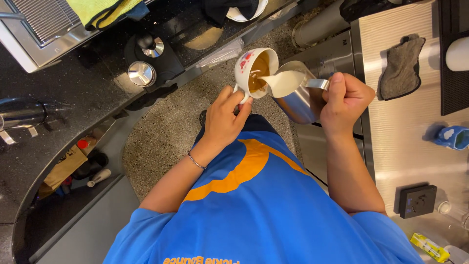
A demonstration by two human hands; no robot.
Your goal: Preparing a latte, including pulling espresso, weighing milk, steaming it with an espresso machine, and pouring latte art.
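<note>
My left hand [223, 116] grips the handle of a white cup [243, 68] with a flower pattern, tilted toward the right. Brown coffee fills the cup. My right hand [343, 100] holds the handle of a steel milk jug [298, 100], tipped to the left so its spout meets the cup's rim. White milk [283, 82] runs from the jug into the coffee. Both are held in front of my blue and orange shirt, above a speckled floor.
A black counter [58, 98] at left carries two round steel tampers [141, 73] and a drip tray [39, 24]. A steel worktop [405, 137] at right holds a grey cloth [403, 68], a small black box [417, 200] and a blue object [454, 137].
</note>
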